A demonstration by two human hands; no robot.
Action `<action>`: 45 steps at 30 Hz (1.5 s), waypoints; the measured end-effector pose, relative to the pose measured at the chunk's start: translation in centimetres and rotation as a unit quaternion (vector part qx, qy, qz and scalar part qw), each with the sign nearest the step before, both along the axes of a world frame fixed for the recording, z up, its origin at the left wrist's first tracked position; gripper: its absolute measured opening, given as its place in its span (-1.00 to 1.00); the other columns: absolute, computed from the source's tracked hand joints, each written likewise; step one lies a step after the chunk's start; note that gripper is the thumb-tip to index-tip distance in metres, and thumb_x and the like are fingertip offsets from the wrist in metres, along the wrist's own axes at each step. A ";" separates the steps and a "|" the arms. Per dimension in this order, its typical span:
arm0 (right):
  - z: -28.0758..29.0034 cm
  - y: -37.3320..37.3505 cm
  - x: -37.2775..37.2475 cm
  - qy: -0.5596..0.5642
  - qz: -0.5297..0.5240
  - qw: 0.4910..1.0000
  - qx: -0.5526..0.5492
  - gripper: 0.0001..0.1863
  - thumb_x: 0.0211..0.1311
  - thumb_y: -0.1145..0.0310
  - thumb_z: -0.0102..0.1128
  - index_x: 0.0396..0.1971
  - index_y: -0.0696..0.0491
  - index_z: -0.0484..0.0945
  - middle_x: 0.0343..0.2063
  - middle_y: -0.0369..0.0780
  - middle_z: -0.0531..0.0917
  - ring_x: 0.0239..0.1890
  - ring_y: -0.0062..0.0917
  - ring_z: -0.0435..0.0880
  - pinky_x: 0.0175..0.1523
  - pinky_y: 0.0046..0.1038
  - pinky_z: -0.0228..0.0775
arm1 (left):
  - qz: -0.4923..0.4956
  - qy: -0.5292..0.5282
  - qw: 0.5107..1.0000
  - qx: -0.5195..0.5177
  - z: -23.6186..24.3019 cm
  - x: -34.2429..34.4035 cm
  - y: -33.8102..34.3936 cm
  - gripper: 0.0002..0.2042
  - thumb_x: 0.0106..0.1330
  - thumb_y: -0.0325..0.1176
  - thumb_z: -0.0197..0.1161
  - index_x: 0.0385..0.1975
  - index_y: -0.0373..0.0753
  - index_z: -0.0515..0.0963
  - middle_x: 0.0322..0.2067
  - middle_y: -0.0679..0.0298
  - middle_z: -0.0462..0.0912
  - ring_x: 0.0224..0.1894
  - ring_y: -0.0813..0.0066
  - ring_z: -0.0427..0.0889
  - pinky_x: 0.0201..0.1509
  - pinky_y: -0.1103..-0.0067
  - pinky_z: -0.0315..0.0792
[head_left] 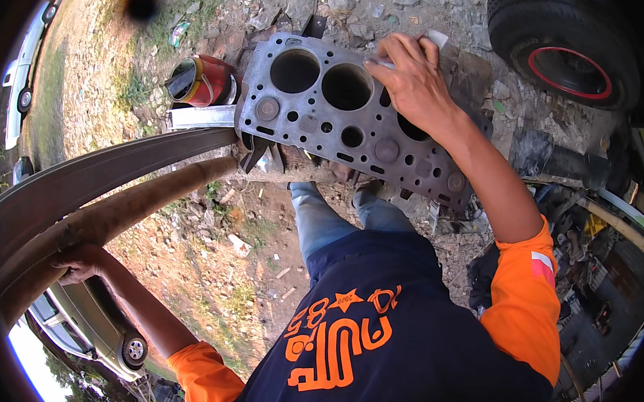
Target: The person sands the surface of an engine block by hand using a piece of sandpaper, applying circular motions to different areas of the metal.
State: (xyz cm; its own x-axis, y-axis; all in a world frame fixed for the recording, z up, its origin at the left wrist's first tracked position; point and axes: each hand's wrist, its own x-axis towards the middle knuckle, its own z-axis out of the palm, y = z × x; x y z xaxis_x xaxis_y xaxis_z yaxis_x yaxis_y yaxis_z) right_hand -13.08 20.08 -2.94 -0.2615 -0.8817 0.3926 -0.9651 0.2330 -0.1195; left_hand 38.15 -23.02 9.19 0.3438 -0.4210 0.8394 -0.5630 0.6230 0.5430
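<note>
A grey engine block point(373, 122) lies in front of me with its flat, drilled face up and its large round bores showing. Over that face, on the right half, is my right hand point(419, 86), its fingers closed on a pale folded sheet point(437, 38). The sheet's kind is hard to tell, and most of it is hidden by the hand. The palm and wrist cover part of a bore. Out to the left, my left hand point(80, 263) grips a rusty metal pipe point(143, 200), which slants up toward the block's left end.
A dark metal beam point(124, 154) runs above the pipe. Beside the block's left end stand a red bucket point(212, 81) and a light metal bar point(204, 117). A large tyre point(556, 49) is at the far right. Scrap parts lie at right; parked vehicles point(90, 323) at left.
</note>
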 end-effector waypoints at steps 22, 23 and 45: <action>0.5 -2.7 -0.6 -0.006 0.004 1.000 0.027 -0.79 0.21 0.44 0.22 -0.26 0.02 0.82 0.03 -0.18 0.62 0.35 -0.38 0.46 0.37 -0.16 0.11 | -0.063 0.044 0.997 0.002 -0.1 -0.7 -0.5 -0.27 0.48 -0.05 0.34 0.23 -0.68 0.26 0.13 -0.34 0.51 0.09 0.05 0.68 0.13 0.31 0.69; 0.8 -3.6 -0.4 -0.003 0.006 0.998 0.058 -0.77 0.21 0.44 0.22 -0.22 0.02 0.82 0.05 -0.18 0.62 0.35 -0.39 0.46 0.37 -0.15 0.11 | -0.060 0.047 0.997 0.008 0.2 -1.1 0.2 -0.30 0.49 -0.08 0.33 0.23 -0.68 0.25 0.13 -0.33 0.51 0.10 0.06 0.68 0.14 0.31 0.69; 0.5 -2.0 -0.8 0.043 0.013 0.997 0.056 -0.78 0.27 0.40 0.18 -0.25 0.02 0.81 0.08 -0.22 0.62 0.37 -0.43 0.43 0.42 -0.15 0.07 | -0.092 0.036 0.995 -0.016 -0.8 1.4 -1.7 -0.35 0.49 -0.13 0.32 0.25 -0.60 0.24 0.18 -0.32 0.49 0.10 0.09 0.66 0.16 0.29 0.66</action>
